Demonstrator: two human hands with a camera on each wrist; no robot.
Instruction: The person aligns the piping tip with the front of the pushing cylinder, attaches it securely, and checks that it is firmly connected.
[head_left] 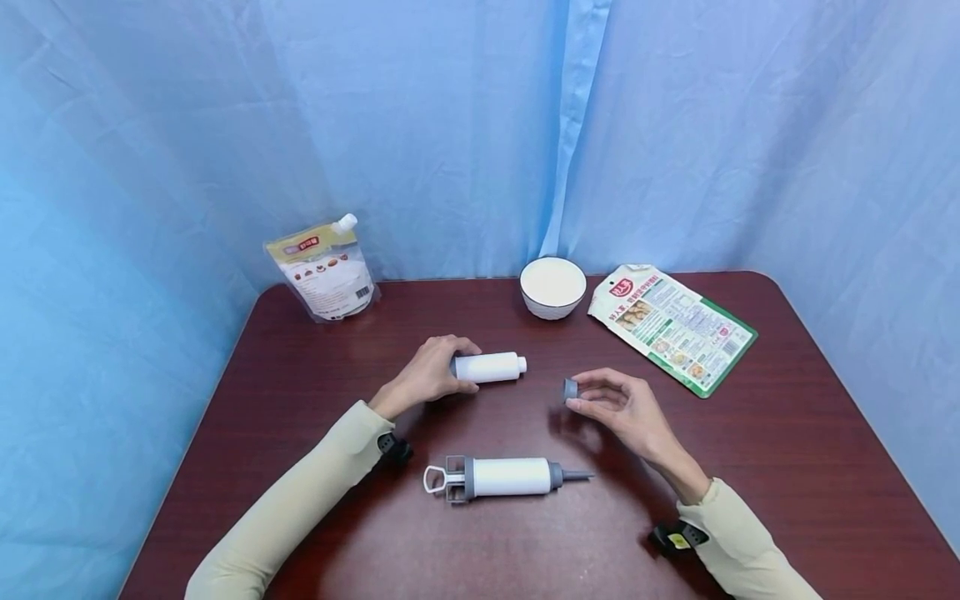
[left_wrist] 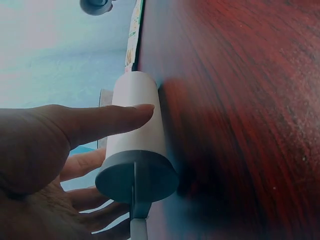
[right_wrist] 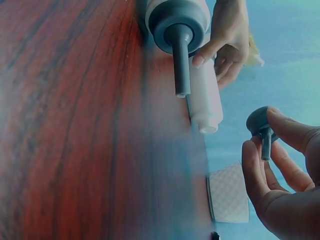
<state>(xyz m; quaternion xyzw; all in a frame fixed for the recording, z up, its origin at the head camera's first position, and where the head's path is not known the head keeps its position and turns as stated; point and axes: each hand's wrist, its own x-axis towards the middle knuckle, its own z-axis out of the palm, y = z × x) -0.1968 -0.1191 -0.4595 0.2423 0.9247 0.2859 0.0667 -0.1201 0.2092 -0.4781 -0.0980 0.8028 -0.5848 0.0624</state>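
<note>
Head view: bowl (head_left: 550,309), pouch (head_left: 330,279), packet (head_left: 678,329) beyond white tube (head_left: 489,367); syringe (head_left: 512,477) nearer.

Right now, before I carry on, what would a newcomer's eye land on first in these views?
Probably the left hand gripping a white tube and the right hand pinching a small gray cap, near the middle of the table. Next, a white syringe with gray ends, lying closer to the viewer. Along the far side, a bowl stands between an upright pouch and a flat green-and-white packet.
</note>
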